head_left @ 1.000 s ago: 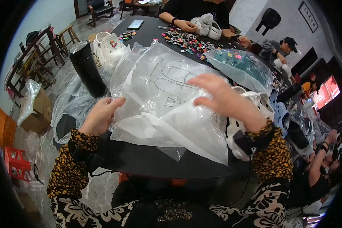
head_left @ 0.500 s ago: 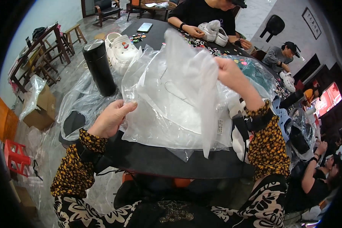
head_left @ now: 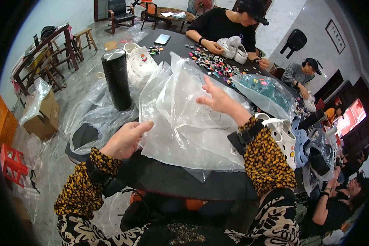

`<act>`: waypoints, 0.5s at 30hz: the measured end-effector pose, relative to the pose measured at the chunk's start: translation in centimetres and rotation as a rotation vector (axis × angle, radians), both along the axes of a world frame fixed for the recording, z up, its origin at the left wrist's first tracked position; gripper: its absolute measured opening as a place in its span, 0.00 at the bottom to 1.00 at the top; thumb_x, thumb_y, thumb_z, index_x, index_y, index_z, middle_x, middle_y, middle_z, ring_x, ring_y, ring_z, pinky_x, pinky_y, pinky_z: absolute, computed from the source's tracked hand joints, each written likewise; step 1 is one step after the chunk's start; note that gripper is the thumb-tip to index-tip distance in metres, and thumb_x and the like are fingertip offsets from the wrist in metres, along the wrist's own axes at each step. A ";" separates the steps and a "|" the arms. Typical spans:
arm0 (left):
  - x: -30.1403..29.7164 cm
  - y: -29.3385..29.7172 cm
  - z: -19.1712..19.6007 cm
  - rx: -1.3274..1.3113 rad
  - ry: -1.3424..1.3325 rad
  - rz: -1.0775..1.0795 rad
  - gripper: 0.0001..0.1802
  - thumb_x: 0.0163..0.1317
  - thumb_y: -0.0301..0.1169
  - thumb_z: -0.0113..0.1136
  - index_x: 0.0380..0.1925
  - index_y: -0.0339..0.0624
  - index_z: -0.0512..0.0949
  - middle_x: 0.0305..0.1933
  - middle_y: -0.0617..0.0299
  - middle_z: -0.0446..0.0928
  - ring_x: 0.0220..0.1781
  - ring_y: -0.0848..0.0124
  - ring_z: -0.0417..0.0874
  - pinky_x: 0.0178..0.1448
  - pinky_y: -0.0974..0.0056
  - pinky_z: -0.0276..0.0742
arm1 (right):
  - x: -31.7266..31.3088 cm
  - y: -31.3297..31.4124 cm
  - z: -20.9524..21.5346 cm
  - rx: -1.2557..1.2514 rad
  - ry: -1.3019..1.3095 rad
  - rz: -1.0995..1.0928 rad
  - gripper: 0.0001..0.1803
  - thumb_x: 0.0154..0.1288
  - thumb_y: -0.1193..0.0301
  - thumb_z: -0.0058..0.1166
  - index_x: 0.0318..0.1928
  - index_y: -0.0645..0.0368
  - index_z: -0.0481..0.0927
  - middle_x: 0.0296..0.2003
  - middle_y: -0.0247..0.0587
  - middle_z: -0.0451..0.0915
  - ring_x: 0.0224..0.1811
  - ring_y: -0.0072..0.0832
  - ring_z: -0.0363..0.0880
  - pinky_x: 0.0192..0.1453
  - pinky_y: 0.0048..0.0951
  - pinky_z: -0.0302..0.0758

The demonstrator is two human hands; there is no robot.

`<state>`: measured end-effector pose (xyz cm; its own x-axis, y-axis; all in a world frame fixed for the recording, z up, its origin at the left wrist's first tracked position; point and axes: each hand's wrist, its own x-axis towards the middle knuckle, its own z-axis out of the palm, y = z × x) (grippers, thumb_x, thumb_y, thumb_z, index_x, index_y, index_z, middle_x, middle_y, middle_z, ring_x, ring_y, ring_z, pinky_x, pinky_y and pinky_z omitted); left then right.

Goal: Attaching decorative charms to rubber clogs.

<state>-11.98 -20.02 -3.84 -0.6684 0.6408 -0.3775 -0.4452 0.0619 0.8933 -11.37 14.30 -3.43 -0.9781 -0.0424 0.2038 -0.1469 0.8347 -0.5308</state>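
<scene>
Translucent white plastic bags [head_left: 180,143] lie in a loose stack at the near side of the black table. My left hand [head_left: 126,138] pinches the stack's left edge between thumb and fingers. Over the bags hovers my right hand [head_left: 222,101], its fingers spread and holding nothing. A black flask [head_left: 118,82] with a metal lid stands left of the bags. Behind it sits a pair of white clogs [head_left: 143,65] with a small charm. Beside my right forearm are more white clogs [head_left: 283,137], next to blue clogs [head_left: 301,141].
Colourful shoe charms [head_left: 215,63] are scattered across the table [head_left: 168,180]. A teal sheet in clear plastic [head_left: 264,90] lies at the right. Crumpled clear plastic [head_left: 96,110] covers the left edge. A phone [head_left: 162,39] lies farther back. Opposite, a person [head_left: 225,28] handles white clogs.
My right hand has let go of the raised bag and moved left and down over the stack, fingers spreading. The lifted plastic has dropped flatter. My left hand stays at the bag's edge.
</scene>
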 end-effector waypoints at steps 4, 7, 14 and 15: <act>-0.6 -0.7 -0.8 0.032 -0.091 -0.024 0.31 0.68 0.45 0.56 0.55 0.25 0.68 0.52 0.49 0.76 0.48 0.64 0.81 0.51 0.59 0.78 | 2.3 -1.4 0.5 0.606 -0.056 0.151 0.57 0.52 0.46 0.65 0.73 0.59 0.47 0.63 0.57 0.68 0.70 0.45 0.61 0.72 0.41 0.57; -0.3 -0.3 -0.8 0.092 -0.121 -0.084 0.31 0.68 0.46 0.56 0.57 0.28 0.67 0.55 0.52 0.75 0.52 0.64 0.79 0.54 0.57 0.76 | 3.5 -1.5 -1.5 0.698 0.092 0.142 0.33 0.58 0.57 0.60 0.60 0.59 0.69 0.59 0.56 0.71 0.65 0.46 0.66 0.65 0.47 0.62; -0.1 0.3 -1.0 0.091 -0.138 -0.113 0.34 0.67 0.47 0.56 0.60 0.30 0.64 0.59 0.51 0.72 0.58 0.62 0.75 0.60 0.52 0.72 | 2.4 1.5 3.2 0.379 0.547 -0.312 0.11 0.56 0.78 0.48 0.40 0.64 0.79 0.33 0.53 0.81 0.36 0.49 0.80 0.40 0.44 0.75; 0.0 0.3 -0.8 0.095 -0.135 -0.113 0.34 0.67 0.47 0.56 0.60 0.30 0.64 0.59 0.51 0.72 0.58 0.62 0.75 0.60 0.52 0.72 | 2.5 2.4 5.3 0.443 0.747 -0.352 0.09 0.57 0.79 0.45 0.37 0.63 0.79 0.30 0.50 0.81 0.34 0.44 0.81 0.37 0.45 0.75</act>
<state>-11.98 -19.71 -4.68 -0.5375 0.7460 -0.3933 -0.5567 0.0365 0.8299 -8.90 16.66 1.83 -0.5718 0.0069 0.8204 -0.0219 0.9995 -0.0237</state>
